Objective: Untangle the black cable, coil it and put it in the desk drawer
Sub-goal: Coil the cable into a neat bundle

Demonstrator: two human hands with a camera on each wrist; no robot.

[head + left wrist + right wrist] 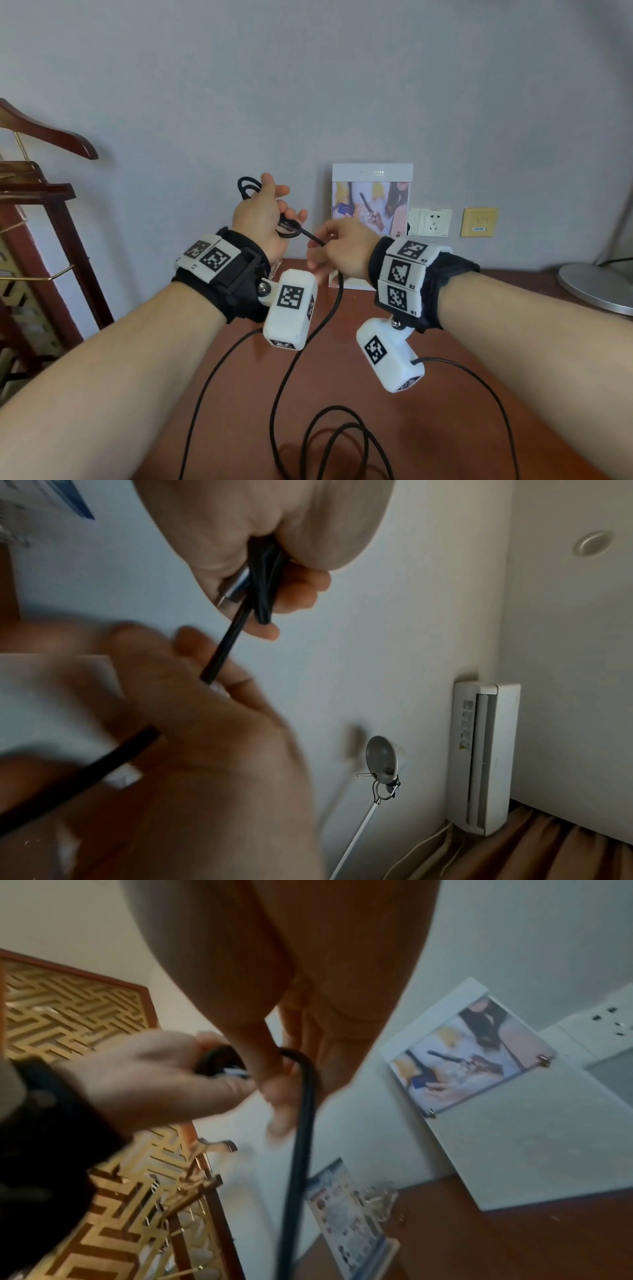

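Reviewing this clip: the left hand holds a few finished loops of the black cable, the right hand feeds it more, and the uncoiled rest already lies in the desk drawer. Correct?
Not quite. The left hand holds loops of the black cable and the right hand feeds it, but the uncoiled rest lies on the desk top, as the head view shows. No drawer is in view.

Head view above desk [445,428], wrist views close, sharing cable [291,373]

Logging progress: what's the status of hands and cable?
Left hand holds coiled loops. Right hand pinches the cable, feeding it. Rest lies loose on desk. No drawer in view.
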